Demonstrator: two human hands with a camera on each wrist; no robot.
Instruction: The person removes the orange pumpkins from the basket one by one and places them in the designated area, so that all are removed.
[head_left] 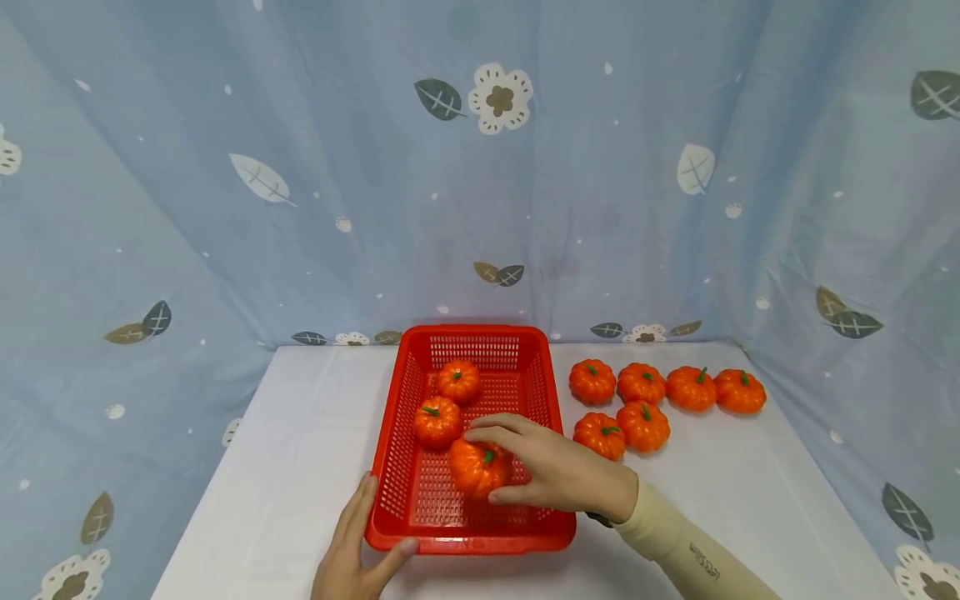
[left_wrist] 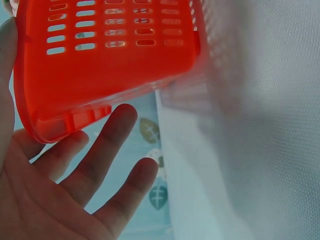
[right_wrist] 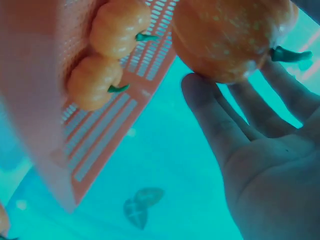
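Note:
A red plastic basket (head_left: 382, 521) with slotted walls stands on the table. My left hand (head_left: 352, 542) holds its near left corner, the thumb at the front rim and the fingers along the left side. In the left wrist view, two fingers spread away from the basket wall (left_wrist: 115, 65). My right hand (head_left: 543, 467) reaches over the basket from the right and grips a small orange pumpkin (head_left: 476, 473) with a green stem between thumb and fingers. The held pumpkin (right_wrist: 225, 35) looks large in the right wrist view. Two more pumpkins, one farther back (head_left: 459, 381) and one nearer (head_left: 437, 423), lie inside the basket.
Right of the basket, several pumpkins lie on the white table (head_left: 720, 492), a back row (head_left: 641, 383) and two in front (head_left: 643, 427). A blue patterned curtain (head_left: 360, 183) hangs behind the table and along its sides.

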